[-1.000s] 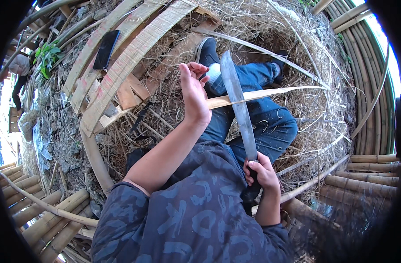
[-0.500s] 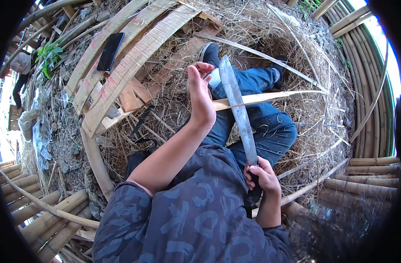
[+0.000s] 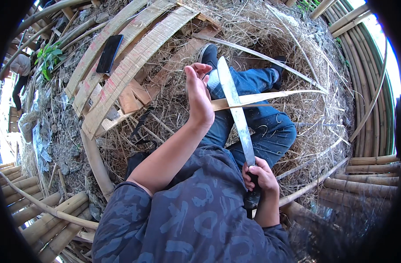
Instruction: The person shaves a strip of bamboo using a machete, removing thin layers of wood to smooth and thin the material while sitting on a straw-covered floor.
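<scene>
My right hand (image 3: 263,176) is closed round the dark handle of a machete (image 3: 239,120), thumb along its top. The long grey blade points up and away from me, crossing a pale bamboo strip (image 3: 270,97) above my jeans. A thin brown edge or sliver shows beside the strip, right of the blade. My left hand (image 3: 199,94) is at the strip's left end, thumb raised and visible fingers bent. The strip runs in behind the palm, where the lower fingers are hidden; it appears held there. Its right end tapers to a point beyond my knee.
Wide split bamboo slats (image 3: 139,57) lie at the upper left, with a black phone (image 3: 109,53) on them. Dry straw and shavings (image 3: 314,114) cover the ground. Bamboo poles (image 3: 367,83) wall the right side. A person (image 3: 20,72) is partly visible far left.
The machete has shifted slightly left and its blade has turned, looking brighter. A thin brown edge now shows beside the strip. My left hand has moved slightly left.
</scene>
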